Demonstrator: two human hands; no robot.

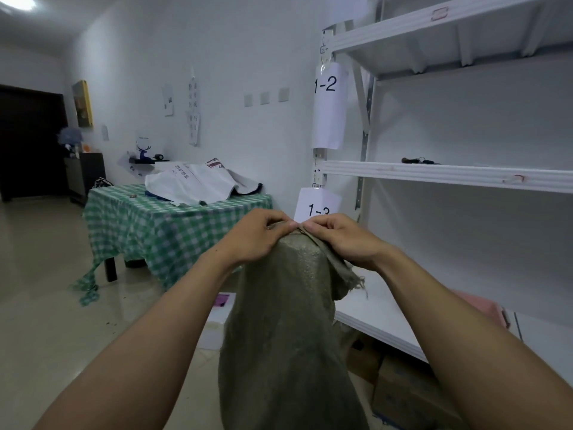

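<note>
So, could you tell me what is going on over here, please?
A person is holding up a grey-green woven cloth, possibly a sack, in front of them. The left hand and the right hand pinch its top edge close together, and the rest hangs down between the arms. A white shelf rack stands just to the right. Further back on the left, a table with a checked cover holds white bags.

Coarse matt woven cloth sack point(288, 321) with frayed edge, beside it painted smooth metal shelf point(446, 175), paper labels point(328, 107), behind it checked cotton tablecloth point(161, 225), glossy tiled floor point(46, 305)
</note>
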